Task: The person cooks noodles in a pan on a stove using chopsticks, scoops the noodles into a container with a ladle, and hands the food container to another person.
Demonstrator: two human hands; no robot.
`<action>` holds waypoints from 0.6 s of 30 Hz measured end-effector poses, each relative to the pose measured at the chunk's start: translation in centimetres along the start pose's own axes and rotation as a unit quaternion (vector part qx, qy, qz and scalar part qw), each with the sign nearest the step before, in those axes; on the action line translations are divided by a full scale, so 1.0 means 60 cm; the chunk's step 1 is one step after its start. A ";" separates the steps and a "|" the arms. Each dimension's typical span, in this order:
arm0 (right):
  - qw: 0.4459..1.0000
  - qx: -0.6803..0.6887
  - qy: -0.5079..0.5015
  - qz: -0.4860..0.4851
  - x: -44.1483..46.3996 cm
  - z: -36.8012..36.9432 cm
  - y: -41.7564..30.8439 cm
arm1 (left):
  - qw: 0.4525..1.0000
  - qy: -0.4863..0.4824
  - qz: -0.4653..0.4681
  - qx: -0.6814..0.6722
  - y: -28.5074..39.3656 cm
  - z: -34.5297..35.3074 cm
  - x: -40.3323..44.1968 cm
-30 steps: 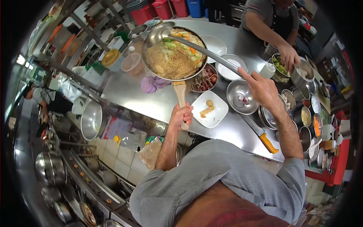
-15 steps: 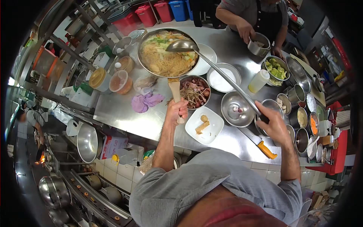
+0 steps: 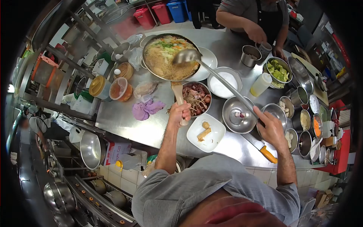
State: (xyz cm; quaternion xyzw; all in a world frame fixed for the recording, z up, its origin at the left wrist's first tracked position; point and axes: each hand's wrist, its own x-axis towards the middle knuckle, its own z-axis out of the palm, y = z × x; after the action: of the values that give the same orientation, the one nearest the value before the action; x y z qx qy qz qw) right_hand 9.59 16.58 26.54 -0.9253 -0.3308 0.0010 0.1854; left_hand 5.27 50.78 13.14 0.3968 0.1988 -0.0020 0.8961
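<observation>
My left hand (image 3: 179, 113) is wrapped round the wooden handle of a wok (image 3: 145, 68). Noodles (image 3: 162, 60) fill it, with cabbage, carrot strips and chopped greens on top. In my right hand (image 3: 271, 128) is the long handle of a steel ladle (image 3: 185, 56), its bowl over the right side of the noodles. Whether the bowl touches the food I cannot tell. Below the wok stands a bowl of shallots and roots (image 3: 196, 99). A white square dish (image 3: 215, 140) with brownish pieces lies between my forearms.
A knife (image 3: 267, 154) with a yellow handle lies near the front edge. Bowls of white powder (image 3: 223, 84) and lettuce (image 3: 278, 71), plus a squeeze bottle (image 3: 261, 84), stand to the right. Across the table, a co-worker's hand (image 3: 257, 34) holds a cup (image 3: 264, 48) beside a steel pot (image 3: 250, 56).
The ladle bowl has shifted slightly right and down over the noodles. The co-worker's steel pot now stands on the table, and that hand holds a cup. My grips are unchanged.
</observation>
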 end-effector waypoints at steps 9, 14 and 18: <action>0.994 -0.059 0.073 -0.056 0.135 0.066 -0.024 | 1.000 0.007 -0.007 0.030 -0.011 0.000 0.004; 0.996 -0.079 0.032 -0.036 0.157 0.091 -0.023 | 0.999 0.002 -0.017 0.046 -0.008 -0.006 0.010; 0.998 -0.062 0.013 -0.014 0.144 0.102 -0.005 | 0.998 0.008 -0.009 0.060 -0.005 0.003 0.014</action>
State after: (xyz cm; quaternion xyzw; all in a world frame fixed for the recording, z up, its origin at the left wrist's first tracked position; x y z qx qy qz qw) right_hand 15.39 24.20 22.01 -0.9301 -0.3410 -0.0336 0.1322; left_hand 6.05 50.61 12.74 0.4477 0.2089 -0.0184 0.8692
